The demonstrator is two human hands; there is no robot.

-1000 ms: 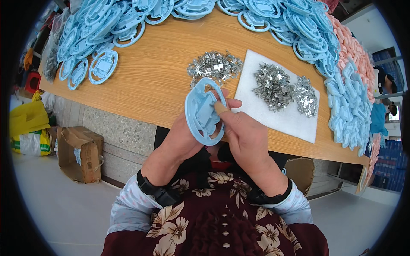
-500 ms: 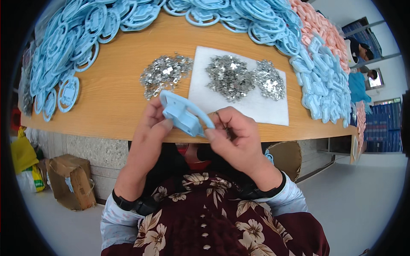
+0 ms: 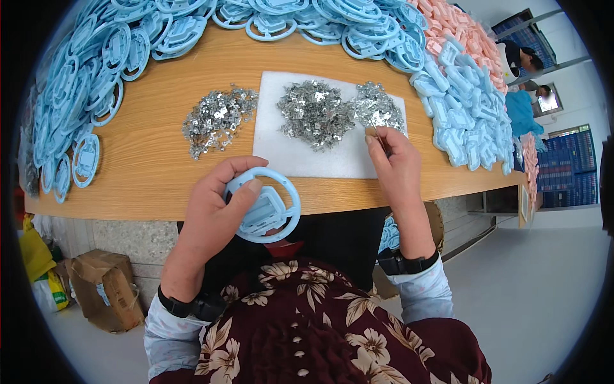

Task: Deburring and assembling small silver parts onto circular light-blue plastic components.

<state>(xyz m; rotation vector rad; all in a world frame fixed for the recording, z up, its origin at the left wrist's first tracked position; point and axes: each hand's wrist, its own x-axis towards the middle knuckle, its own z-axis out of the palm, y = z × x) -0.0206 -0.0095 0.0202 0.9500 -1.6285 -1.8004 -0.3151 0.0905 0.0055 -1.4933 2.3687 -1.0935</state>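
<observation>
My left hand [image 3: 217, 208] is closed on the left side of a light blue toy steering wheel [image 3: 291, 201], a plastic ring with a boxy middle. Its thumb lies over the front, and the wheel is above my lap at the table's near edge. Over the right end of a white foam sheet [image 3: 272, 153], my right hand [image 3: 398, 163] pinches slim metal tweezers [image 3: 382, 142], mostly hidden by the fingers. Their tip points to the smaller pile of little silver metal pieces [image 3: 377, 107]. A larger silver pile [image 3: 313, 115] lies beside it on the sheet.
Another heap of silver pieces [image 3: 217, 118] lies on the wooden table [image 3: 160, 153]. Blue wheels [image 3: 83, 83] are stacked along the left and far sides. Blue parts [image 3: 464, 109] and pink parts [image 3: 457, 32] pile up at right. A cardboard box [image 3: 105, 288] stands on the floor.
My right hand has left the wheel and moved right and away to the smaller silver pile. My left hand has lowered the wheel and turned it to face up.
</observation>
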